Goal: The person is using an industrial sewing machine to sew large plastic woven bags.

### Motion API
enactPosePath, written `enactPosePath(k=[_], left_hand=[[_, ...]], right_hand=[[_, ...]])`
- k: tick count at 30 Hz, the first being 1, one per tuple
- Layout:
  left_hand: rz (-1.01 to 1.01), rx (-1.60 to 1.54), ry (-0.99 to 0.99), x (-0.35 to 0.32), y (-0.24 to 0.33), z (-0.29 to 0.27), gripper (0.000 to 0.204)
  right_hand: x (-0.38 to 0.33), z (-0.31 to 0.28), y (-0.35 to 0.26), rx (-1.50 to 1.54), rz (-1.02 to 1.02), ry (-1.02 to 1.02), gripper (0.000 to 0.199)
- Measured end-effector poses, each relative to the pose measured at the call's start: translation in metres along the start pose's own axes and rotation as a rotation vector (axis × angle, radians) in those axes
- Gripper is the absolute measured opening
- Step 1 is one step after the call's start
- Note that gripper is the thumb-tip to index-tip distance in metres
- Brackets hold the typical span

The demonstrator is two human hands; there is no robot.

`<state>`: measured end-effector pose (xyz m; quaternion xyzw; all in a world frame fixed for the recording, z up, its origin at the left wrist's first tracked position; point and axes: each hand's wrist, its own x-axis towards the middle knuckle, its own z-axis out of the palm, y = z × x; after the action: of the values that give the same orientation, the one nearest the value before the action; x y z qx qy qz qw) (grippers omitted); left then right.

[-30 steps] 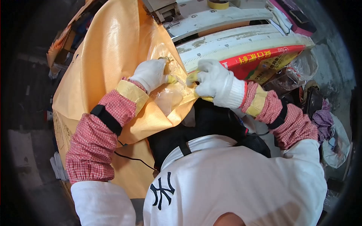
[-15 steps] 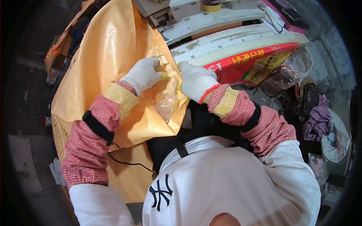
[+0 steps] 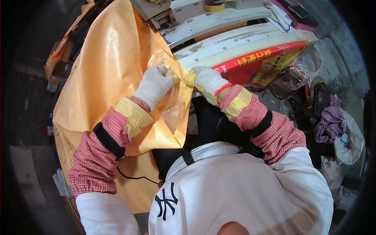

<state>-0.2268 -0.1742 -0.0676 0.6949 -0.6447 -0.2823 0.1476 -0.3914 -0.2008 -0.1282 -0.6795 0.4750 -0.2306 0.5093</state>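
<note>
- Left grip (image 3: 154,87): gloved fingers drawn narrow, pinching the clear plastic liner (image 3: 172,114) within the orange bag (image 3: 103,74).
- Right grip (image 3: 206,81): also narrow, fingertips closed on the bag's right edge, just beside the left.
- Orange bag: spreads mostly left of both grips, its lower corner hanging below them.
- White table (image 3: 239,39): beyond the right grip, with a red printed sheet (image 3: 256,60) along its near edge.

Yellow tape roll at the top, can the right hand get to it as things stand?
Probably yes: only the flat white table seems to lie between the right hand and the tape roll, though that hand, now at the edge of the orange sack, would have to leave it.
</note>
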Motion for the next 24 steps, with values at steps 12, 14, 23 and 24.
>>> enactPosePath(k=[12,14,23,24], left_hand=[[-0.039,-0.692,-0.352,-0.037,0.007,0.001,0.024],[-0.03,-1.046,-0.427,-0.041,0.007,-0.001,0.031],[-0.223,-1.233,-0.356,-0.03,-0.001,-0.005,0.032],[-0.201,-1.234,-0.35,-0.029,-0.001,-0.004,0.032]], right_hand=[[-0.004,0.004,-0.021,0.142,0.086,-0.001,0.04],[-0.009,0.001,-0.029,0.052,0.119,0.005,0.041],[-0.019,0.013,-0.032,-0.113,0.124,0.104,0.047],[-0.02,0.015,-0.031,-0.119,0.15,0.131,0.045]])
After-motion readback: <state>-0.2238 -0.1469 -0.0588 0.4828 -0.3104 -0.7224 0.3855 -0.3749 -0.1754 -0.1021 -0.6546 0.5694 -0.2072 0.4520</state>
